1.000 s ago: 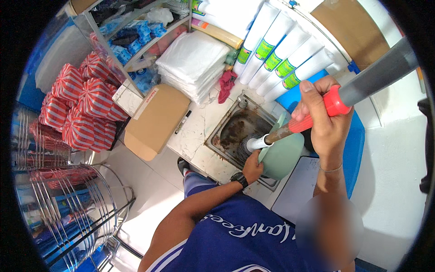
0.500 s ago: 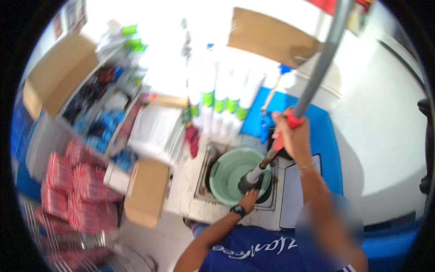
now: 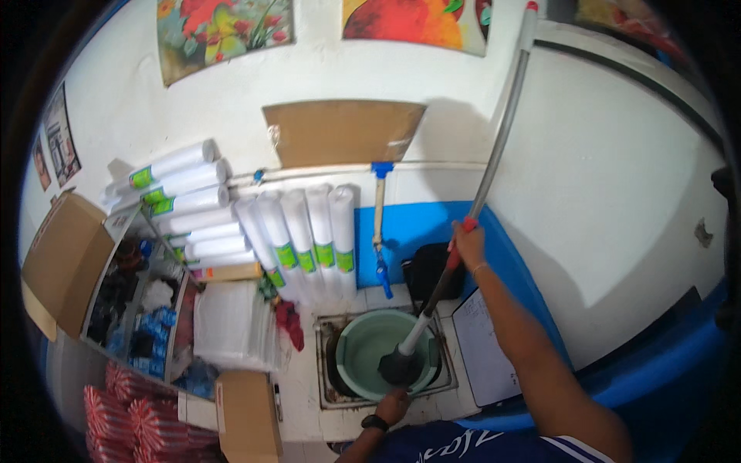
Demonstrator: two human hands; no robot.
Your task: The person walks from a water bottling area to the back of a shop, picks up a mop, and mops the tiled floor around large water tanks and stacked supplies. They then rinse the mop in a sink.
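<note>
My right hand (image 3: 468, 244) is wrapped round the red grip of a long-handled mop (image 3: 494, 166). Its grey pole leans up and away to the right. At the lower end, the dark mop head (image 3: 397, 367) is down inside a pale green basin (image 3: 356, 330). My left hand (image 3: 394, 407), with a dark watch at the wrist, sits at the basin's near rim, right below the mop head. Its fingers are curled; whether they grip the rim or part of the mop head is hidden.
The basin stands in a sink (image 3: 328, 392). A blue tap (image 3: 383, 276) hangs behind it, beside a black object (image 3: 434, 272). White rolls (image 3: 297, 235) stand to the left, near stacked clear packs (image 3: 231, 320) and a cardboard box (image 3: 245, 417). A whiteboard (image 3: 485, 355) lies on the right.
The view has tilted up, showing more wall and the pole's top end. The mop head sits closer to the basin's middle. Both hands keep their places on the mop and near the rim.
</note>
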